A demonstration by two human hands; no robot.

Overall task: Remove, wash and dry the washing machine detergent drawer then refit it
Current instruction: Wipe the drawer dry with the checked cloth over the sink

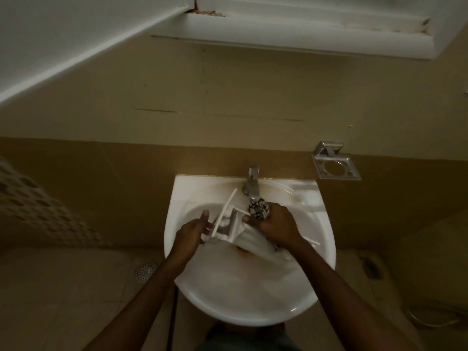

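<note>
Wiping, head view: the right hand [276, 226] grips a bunched checked cloth [258, 209] against the detergent drawer [228, 230].
Support: the left hand [192, 230] holds the drawer's left end between thumb and fingers.
Place: the drawer is held tilted over the sink [326, 252], just below the tap [252, 183]; no water stream shows.
Done: removal; whether this is washing or drying cannot be told.
Remaining: probably finishing the drying, then refitting; no machine is in view.
</note>
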